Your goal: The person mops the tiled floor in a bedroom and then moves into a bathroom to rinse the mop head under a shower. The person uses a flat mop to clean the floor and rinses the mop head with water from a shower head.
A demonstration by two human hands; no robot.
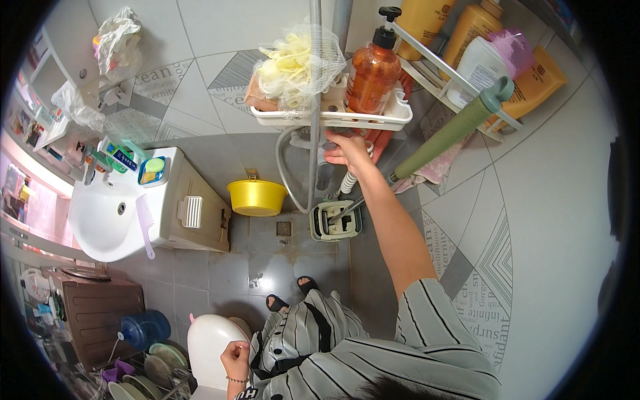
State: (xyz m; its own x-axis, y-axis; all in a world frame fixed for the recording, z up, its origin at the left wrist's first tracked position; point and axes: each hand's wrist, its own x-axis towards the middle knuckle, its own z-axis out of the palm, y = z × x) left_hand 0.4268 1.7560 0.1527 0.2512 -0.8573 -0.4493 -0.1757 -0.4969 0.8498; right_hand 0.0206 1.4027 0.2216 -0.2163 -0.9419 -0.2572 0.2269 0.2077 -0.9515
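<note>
My right hand [345,150] reaches under a white plastic shelf [332,120], its thumb and fingers on either side of a small grey faucet handle [328,145]. A grey shower hose [284,172] loops down beside it. Above the hand, the shelf holds a pump bottle of orange liquid [374,75] and a pale yellow mesh bath puff [295,67]. Something red, partly hidden by my wrist, hangs beneath the shelf. My left hand [235,357] is curled over the white toilet lid [212,345], with nothing visible in it.
A green-handled mop [440,132] leans across the right side, its shaft down in a mop bucket [315,230]. A yellow basin [257,197] hangs beside the washbasin cabinet [195,235]. A lilac comb [145,225] lies on the white washbasin [92,220]. Grey tiles [225,272] surround a floor drain [283,228].
</note>
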